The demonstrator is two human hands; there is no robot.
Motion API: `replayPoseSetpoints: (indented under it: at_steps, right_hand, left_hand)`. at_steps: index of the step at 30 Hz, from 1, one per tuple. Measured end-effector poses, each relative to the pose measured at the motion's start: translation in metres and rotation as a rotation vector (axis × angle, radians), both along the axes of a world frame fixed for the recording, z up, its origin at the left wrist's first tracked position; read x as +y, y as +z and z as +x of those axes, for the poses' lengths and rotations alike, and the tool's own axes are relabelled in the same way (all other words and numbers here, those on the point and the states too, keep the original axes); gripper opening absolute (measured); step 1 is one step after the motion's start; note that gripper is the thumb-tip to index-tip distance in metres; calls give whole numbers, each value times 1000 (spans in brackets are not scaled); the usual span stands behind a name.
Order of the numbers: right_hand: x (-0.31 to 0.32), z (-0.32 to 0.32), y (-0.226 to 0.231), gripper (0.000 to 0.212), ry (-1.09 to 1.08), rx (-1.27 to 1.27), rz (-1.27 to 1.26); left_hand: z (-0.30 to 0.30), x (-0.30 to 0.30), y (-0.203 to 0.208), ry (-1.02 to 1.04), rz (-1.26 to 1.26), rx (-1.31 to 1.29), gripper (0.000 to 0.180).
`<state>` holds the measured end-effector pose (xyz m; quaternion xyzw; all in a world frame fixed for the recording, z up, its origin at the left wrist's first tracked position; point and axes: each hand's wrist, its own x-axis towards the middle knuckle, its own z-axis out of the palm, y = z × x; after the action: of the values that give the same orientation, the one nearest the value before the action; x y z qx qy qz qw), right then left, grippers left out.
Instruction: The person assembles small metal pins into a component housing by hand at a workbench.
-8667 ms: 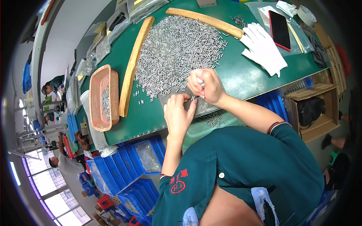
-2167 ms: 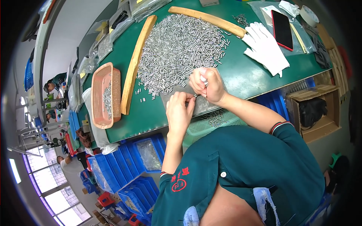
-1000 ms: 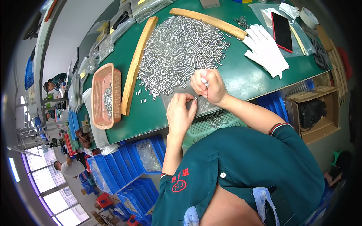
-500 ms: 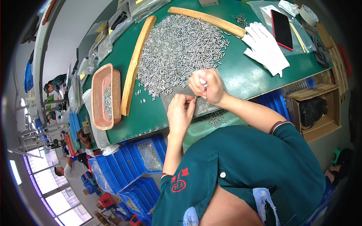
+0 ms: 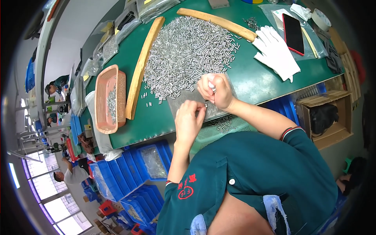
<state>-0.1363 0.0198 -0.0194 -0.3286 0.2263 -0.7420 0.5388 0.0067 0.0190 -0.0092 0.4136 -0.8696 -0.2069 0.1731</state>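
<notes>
A wide heap of small silver metal pins (image 5: 188, 55) covers the middle of the green table. At its near edge, over a grey pad (image 5: 178, 102), both my hands work close together. My left hand (image 5: 188, 120) is closed in a pinch, with one small metal pin (image 5: 205, 105) showing at the fingertips. Just to the right and a little farther, my right hand (image 5: 219, 92) is curled into a fist. Something white shows between its fingers, but what it holds is mostly hidden.
Two wooden strips (image 5: 145, 66) (image 5: 217, 22) border the heap. A pink basket (image 5: 101, 98) holding pins stands left. Below the hands is a green basket (image 5: 248, 127) with pins. White gloves (image 5: 276, 55) and a red-edged phone (image 5: 293, 34) lie right. Blue bins (image 5: 129, 168) sit below the table.
My left hand has drawn slightly down and its fingertips have shifted a little apart from the right hand. The right fist stays in nearly the same place.
</notes>
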Motion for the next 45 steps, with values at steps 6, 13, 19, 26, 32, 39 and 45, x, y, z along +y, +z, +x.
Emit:
replayPoseSetpoints:
  at_steps: [6,13,19,26,32,39,45]
  right_hand:
    - [-1,-6,0,40,3,-100,64]
    - [-1,-4,-1,40,15,-53,44]
    - [0,-5,2,39,14,-73,45]
    - [1,-4,2,39,30,-71,33]
    - [0,-6,-1,40,38,-119,13]
    - [1,-2,-1,41,20,63,-68]
    - [0,4,-5,41,-80,244,-187]
  left_hand:
    - [3,-5,19,-82,185,-32,7]
    - [-10,-33,-2,186,-167,-97,11]
    - [-9,-21,1,87,-93,-66,9]
    - [-8,-10,-5,43,-94,45,10]
    - [-9,-9,-4,64,-41,42,10]
    - [-7,-9,-6,88,11,61,10]
    - [-8,-10,-4,65,-29,30,10]
